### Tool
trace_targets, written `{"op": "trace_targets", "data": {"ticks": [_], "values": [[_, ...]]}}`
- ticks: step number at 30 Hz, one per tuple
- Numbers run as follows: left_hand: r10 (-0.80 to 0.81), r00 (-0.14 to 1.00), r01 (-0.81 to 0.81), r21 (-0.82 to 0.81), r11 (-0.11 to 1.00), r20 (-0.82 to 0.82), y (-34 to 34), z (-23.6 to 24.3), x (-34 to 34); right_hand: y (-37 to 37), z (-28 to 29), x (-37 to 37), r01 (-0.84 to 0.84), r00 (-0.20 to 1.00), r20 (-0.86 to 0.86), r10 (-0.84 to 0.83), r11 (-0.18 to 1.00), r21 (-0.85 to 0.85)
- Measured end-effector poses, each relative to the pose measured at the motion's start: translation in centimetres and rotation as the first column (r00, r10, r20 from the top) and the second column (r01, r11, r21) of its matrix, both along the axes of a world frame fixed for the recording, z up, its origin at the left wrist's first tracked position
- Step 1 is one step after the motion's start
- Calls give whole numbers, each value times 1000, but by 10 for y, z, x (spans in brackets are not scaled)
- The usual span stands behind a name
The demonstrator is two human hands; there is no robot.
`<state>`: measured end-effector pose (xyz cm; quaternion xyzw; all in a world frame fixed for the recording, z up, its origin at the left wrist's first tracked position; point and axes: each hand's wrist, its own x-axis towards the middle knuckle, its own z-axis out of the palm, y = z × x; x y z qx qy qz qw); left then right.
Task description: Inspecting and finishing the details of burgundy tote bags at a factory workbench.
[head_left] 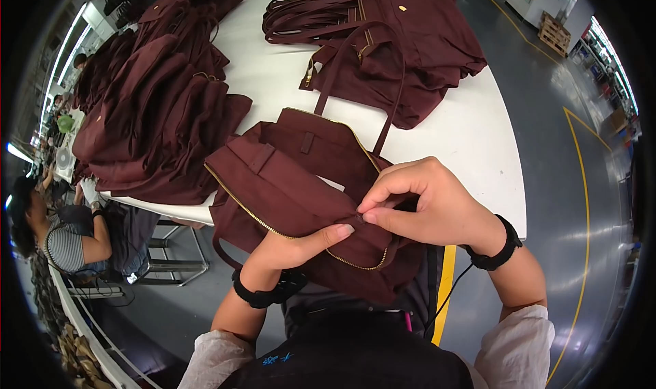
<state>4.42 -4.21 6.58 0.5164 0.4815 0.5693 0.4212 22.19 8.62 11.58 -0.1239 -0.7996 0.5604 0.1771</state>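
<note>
A maroon fabric handbag [290, 187] lies at the table's near edge, its mouth spread and its lining showing. A gold-toothed zip [251, 215] curves round its near side. My left hand [290, 247] grips the bag's near edge, thumb on top of the cloth and the other fingers hidden underneath. Just to the right of that thumb, my right hand [427, 204] pinches thumb and forefinger together at a seam. Whatever sits between those fingertips is too small to make out. One long strap [333, 78] loops away from the bag across the table.
Maroon bags are heaped at the left [154, 115], with another pile [430, 33] at the far right of the white table [465, 150]. At left, a seated person [78, 235] is beside a metal stool [181, 259]. Yellow lines mark the grey floor [547, 177] to the right.
</note>
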Motion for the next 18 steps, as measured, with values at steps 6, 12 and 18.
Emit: {"op": "trace_targets", "data": {"ticks": [6,12,18], "values": [[-8,998,10,23,1000,-62,0,3,-1,2,5,0,-20,999,40,18,998,58],[-14,996,15,17,1000,-86,1,1,0,3,0,3,-3,997,74,12,992,-126],[-34,996,32,-20,999,-87,-1,6,1,3,6,2,1,985,170,28,986,-168]]}}
